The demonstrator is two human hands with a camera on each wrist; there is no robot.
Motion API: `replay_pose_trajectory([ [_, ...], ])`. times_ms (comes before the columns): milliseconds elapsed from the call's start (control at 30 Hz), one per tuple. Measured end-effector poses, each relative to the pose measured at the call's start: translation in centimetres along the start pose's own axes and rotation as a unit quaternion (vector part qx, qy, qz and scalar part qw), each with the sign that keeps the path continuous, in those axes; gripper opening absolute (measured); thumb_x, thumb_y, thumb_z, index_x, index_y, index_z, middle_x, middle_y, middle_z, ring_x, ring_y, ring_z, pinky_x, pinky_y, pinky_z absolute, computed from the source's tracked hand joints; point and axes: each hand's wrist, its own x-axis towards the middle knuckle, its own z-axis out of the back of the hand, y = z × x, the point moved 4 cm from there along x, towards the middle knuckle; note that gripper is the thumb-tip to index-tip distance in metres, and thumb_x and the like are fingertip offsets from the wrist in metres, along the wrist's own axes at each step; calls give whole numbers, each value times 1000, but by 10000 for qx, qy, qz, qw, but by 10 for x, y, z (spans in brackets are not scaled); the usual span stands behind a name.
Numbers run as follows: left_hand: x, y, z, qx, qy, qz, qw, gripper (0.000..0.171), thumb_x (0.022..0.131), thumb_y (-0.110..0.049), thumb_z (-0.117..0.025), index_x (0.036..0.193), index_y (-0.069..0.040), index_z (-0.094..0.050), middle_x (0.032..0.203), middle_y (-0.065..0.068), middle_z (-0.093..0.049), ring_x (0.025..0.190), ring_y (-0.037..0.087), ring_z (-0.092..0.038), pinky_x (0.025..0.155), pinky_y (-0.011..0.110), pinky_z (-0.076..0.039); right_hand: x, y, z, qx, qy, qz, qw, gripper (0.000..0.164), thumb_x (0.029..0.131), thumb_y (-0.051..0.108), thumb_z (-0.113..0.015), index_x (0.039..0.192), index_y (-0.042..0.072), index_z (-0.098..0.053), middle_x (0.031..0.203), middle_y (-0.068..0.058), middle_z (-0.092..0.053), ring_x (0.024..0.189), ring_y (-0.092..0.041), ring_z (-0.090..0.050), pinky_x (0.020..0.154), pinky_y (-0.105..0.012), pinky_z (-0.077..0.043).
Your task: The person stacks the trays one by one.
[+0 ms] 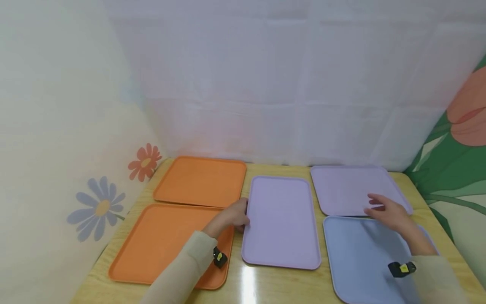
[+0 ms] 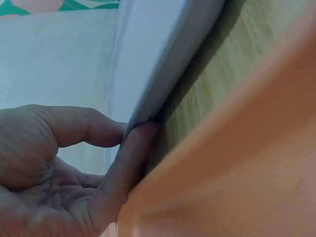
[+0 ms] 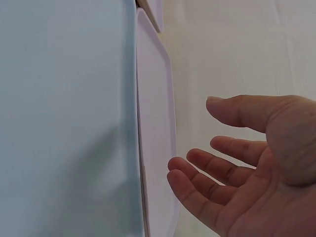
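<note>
Head view: left hand (image 1: 233,215) pinches the middle lilac rectangular plastic tray (image 1: 281,223); right hand (image 1: 391,214) hangs spread near the wooden worktop's (image 1: 282,286) right edge; lopsided lifting risks tipping.

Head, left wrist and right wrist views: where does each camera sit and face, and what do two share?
Head: on the person's head, facing forward and down at the wooden table; left hand, right hand and sleeves show.
Left wrist: on that wrist, facing the left hand pinching the middle lavender tray; an orange tray lies beside.
Right wrist: on that wrist, facing the right hand's fingers, the blue tray and far-right lavender tray.
Shared: head and right wrist both show the right hand, blue tray and far-right lavender tray.
</note>
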Motion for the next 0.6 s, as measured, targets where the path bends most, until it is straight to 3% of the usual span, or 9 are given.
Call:
replay_pose_trajectory([
  [233, -1, 1, -2, -52, 26, -44, 10000, 60, 82, 16, -62, 137, 13, -40, 108, 22, -59, 80, 30, -68, 58, 36, -62, -14, -25, 16, -100, 99, -169, 9998, 66, 101, 29, -62, 142, -16, -38, 137, -43, -45, 119, -58, -52, 88, -62, -53],
  [433, -3, 1, -2, -57, -2, -108, 9999, 59, 80, 17, -61, 136, 13, -41, 105, 21, -59, 78, 30, -68, 56, 36, -61, -25, -47, 24, -259, 106, -211, 9994, 66, 99, 25, -64, 138, -22, -37, 135, -48, -41, 116, -62, -51, 86, -62, -53],
  [600, -3, 2, -1, 24, -21, -131, 9999, 60, 81, 16, -62, 136, 13, -41, 107, 22, -59, 78, 29, -67, 56, 35, -61, -31, -68, 29, -545, 285, -528, 9967, 72, 99, 31, -61, 138, -23, -33, 135, -51, -36, 115, -65, -48, 86, -63, -52],
])
